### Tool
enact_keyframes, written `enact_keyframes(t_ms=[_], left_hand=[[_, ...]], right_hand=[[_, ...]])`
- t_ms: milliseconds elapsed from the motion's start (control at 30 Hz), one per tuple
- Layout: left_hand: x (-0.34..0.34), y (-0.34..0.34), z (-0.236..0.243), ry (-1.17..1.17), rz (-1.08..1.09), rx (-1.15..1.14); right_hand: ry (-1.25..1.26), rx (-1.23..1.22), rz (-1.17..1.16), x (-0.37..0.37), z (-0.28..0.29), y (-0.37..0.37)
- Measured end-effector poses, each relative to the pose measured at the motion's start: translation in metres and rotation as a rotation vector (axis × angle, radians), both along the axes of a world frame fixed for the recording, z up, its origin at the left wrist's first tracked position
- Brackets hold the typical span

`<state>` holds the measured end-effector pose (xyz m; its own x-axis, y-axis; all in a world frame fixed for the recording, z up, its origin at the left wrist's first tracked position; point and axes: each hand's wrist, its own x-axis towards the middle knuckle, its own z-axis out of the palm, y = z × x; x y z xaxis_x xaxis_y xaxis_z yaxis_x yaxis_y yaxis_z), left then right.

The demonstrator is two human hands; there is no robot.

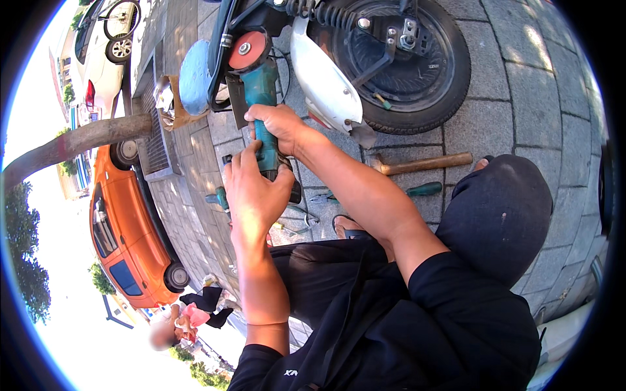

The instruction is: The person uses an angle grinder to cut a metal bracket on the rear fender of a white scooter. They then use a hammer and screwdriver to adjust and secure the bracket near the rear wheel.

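A teal cordless angle grinder [261, 88] with a red disc [248, 49] points away from me, close to the scooter's frame. My right hand [277, 127] is closed round the middle of its body. Toward its rear end, my left hand [254, 189] curls its fingers and thumb over the tool, beside the dark battery [295, 191]. The disc lies against or just in front of a dark frame part; I cannot tell whether they touch. Right of the grinder are the scooter's white body panel [323, 72] and its black rear wheel [450, 81].
On the grey paving lie a wooden-handled hammer [424, 164], a green-handled tool [424, 189] and another teal tool [220, 198]. A tree trunk [78, 144], a cardboard box [186, 118], an orange car [134, 241] and a person in pink [194, 315] are on the left.
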<state>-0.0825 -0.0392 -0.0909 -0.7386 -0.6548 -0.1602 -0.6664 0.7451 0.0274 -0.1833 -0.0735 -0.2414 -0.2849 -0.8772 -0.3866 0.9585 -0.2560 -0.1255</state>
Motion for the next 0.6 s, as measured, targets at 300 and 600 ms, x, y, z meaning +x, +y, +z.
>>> enact_keyframes(t_ms=[300, 600], left_hand=[[-0.004, 0.008, 0.016, 0.114, -0.084, -0.022], [-0.005, 0.017, 0.027, 0.191, -0.156, -0.060]], right_hand=[[-0.143, -0.112, -0.020, 0.000, 0.000, -0.009], [-0.222, -0.167, 0.004, -0.001, 0.006, -0.016]])
